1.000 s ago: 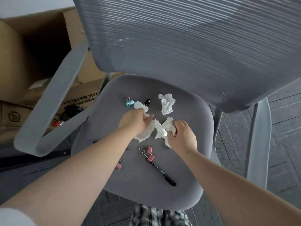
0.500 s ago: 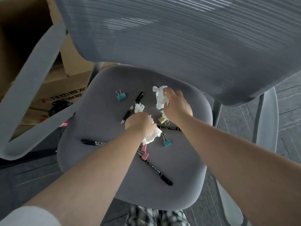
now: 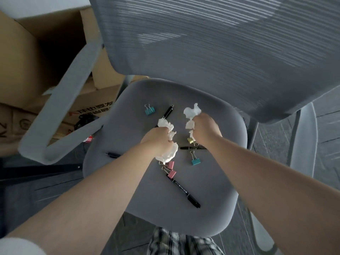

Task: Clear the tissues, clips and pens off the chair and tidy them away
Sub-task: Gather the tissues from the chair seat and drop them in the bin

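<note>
Both hands are fisted over the middle of the grey chair seat [image 3: 211, 181]. The left hand [image 3: 158, 142] has its grip clenched on crumpled white tissue [image 3: 166, 126]; the right hand [image 3: 204, 128] is clenched on another tissue wad [image 3: 192, 112]. The seat's near edge and right side lie bare. On the seat: a teal binder clip [image 3: 150, 110] at far left, another [image 3: 195, 161] in the middle, a yellow clip [image 3: 191, 140], two pink clips [image 3: 171, 169], and black pens [image 3: 184, 190], [image 3: 168, 112], [image 3: 193, 148], [image 3: 113, 155]. The mesh backrest [image 3: 211, 43] looms far; the armrest [image 3: 60, 111] closes the left. Open cardboard boxes [image 3: 36, 57] stand beyond; their contents are in shadow.
</note>
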Action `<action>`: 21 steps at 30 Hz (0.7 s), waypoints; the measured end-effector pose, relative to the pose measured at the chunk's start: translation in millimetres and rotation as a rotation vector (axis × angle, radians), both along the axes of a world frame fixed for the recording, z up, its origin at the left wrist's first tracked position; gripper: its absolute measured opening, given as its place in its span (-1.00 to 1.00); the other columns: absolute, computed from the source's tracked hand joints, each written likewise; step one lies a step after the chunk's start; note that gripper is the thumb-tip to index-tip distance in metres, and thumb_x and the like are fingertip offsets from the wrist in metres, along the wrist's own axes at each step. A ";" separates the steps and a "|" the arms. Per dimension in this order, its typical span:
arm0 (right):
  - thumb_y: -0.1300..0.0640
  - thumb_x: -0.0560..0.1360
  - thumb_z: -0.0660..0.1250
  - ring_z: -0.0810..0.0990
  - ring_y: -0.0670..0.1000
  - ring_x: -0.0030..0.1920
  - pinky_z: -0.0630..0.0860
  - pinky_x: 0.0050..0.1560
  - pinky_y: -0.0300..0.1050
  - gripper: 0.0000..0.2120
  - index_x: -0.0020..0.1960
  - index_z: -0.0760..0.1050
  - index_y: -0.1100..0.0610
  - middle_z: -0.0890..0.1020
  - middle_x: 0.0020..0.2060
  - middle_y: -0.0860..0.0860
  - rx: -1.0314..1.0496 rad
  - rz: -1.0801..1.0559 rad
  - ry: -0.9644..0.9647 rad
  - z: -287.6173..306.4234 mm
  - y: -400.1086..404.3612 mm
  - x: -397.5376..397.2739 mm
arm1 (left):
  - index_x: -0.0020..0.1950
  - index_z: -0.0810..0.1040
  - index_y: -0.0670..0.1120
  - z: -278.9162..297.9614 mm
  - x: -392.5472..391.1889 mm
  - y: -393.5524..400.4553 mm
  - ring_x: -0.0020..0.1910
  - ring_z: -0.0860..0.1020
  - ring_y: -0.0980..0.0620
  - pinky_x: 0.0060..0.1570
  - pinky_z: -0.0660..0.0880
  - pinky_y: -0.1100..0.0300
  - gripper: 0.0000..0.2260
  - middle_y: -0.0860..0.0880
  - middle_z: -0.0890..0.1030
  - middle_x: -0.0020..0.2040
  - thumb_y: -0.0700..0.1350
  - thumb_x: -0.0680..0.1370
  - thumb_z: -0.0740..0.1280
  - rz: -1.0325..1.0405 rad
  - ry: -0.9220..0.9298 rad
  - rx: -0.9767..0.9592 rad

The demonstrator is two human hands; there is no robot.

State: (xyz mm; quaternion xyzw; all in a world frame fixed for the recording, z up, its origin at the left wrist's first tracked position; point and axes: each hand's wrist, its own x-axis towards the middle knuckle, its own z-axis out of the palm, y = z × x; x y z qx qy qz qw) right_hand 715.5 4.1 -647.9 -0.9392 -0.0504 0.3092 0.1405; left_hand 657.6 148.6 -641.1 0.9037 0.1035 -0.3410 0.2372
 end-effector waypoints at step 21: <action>0.42 0.32 0.10 0.44 0.08 -0.37 0.48 -0.35 -0.11 -0.65 -0.33 0.33 -0.05 0.51 -0.27 -0.04 0.338 0.578 -0.116 240.1 62.7 -106.2 | -0.34 0.17 0.01 264.8 -225.8 75.7 -0.26 0.38 -0.03 -0.23 0.26 0.17 -0.68 0.07 0.31 -0.38 -0.07 0.56 0.22 0.390 -0.267 0.324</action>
